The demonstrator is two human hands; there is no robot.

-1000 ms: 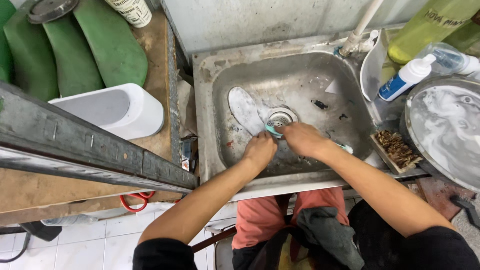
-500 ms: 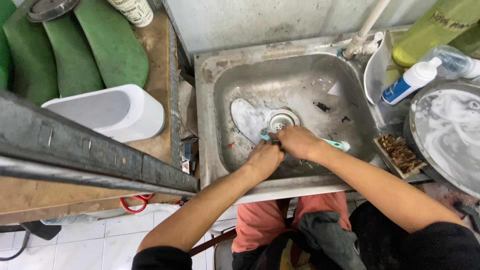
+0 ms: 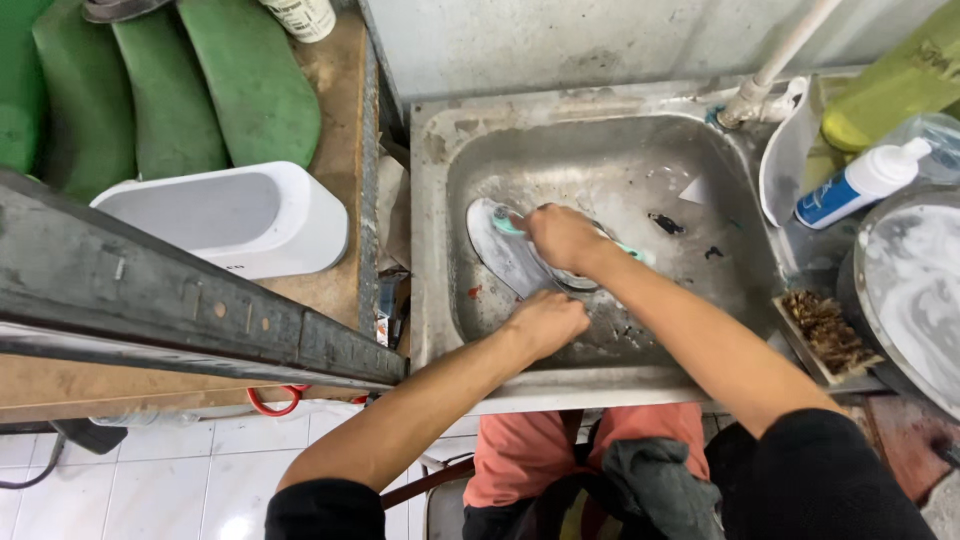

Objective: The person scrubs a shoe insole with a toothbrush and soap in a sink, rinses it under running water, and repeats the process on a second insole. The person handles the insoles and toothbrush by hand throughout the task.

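**Steel sink: insole scrub, head view**

Steel sink [image 3: 600, 375] sits at centre, w/ a grey insole [image 3: 505, 255] lying flat on its floor, left of the drain.

1. Right hand [image 3: 562, 238]: fingers curled shut round a teal brush [image 3: 507, 224]. Brush head rests on the upper end of the insole; handle tip pokes out past the wrist on the other side.
2. Left hand [image 3: 545, 322]: fingers bent, pressing down at the near end of the insole, close to the sink's front wall. Whether it grips the edge or only pins it – cannot tell.
3. Both forearms reach in from the bottom of the view; hands are near each other, not touching.

Surroundings, same view:
- White tub [image 3: 230, 218] on the wooden bench to the left, beside green soles [image 3: 250, 85].
- White pump bottle [image 3: 855, 185] w/ blue label, right of the sink.
- Scrub brush [image 3: 825, 335], bristles up, on the sink's right rim.
- Soapy basin [image 3: 915, 290] at far right.
- White pipe [image 3: 775, 65] at the sink's back corner.
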